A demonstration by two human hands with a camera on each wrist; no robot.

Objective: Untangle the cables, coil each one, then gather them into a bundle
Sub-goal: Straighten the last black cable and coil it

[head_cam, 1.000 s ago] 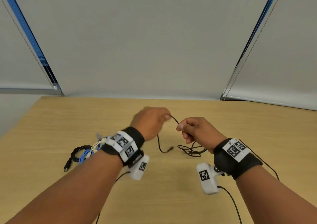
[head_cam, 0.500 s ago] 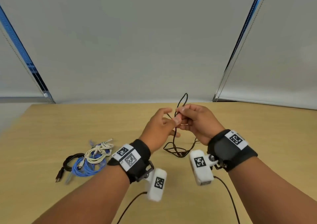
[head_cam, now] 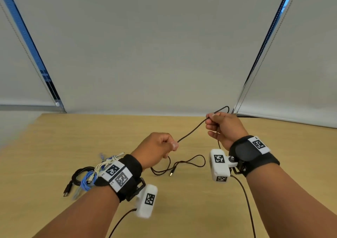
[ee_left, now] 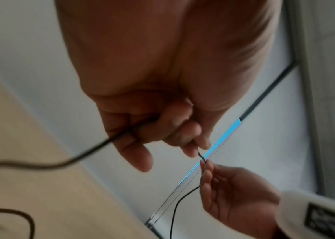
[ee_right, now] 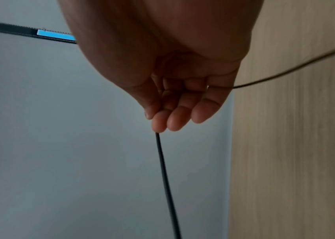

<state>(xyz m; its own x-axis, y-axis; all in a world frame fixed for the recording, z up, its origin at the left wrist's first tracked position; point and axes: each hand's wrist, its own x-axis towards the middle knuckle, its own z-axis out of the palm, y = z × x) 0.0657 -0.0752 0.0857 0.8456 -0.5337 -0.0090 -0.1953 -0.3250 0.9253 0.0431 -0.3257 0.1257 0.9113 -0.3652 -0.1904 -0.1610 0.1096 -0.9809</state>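
A thin black cable stretches taut between my two hands above the wooden table. My left hand pinches it between thumb and curled fingers; the left wrist view shows the cable running out of that fist. My right hand, higher and farther right, pinches the cable with a small loop sticking up behind it. In the right wrist view the fingertips hold the cable. The slack lies looped on the table, ending in a plug.
At the left of the table, partly behind my left wrist, lies a pile of coiled cables: a black one with a USB plug, a blue one and a white one. Window blinds hang behind the table.
My hands were together at the centre half a second ago. They have drawn apart, the right hand rising to the right and the left moving down-left, pulling the black cable straight between them.
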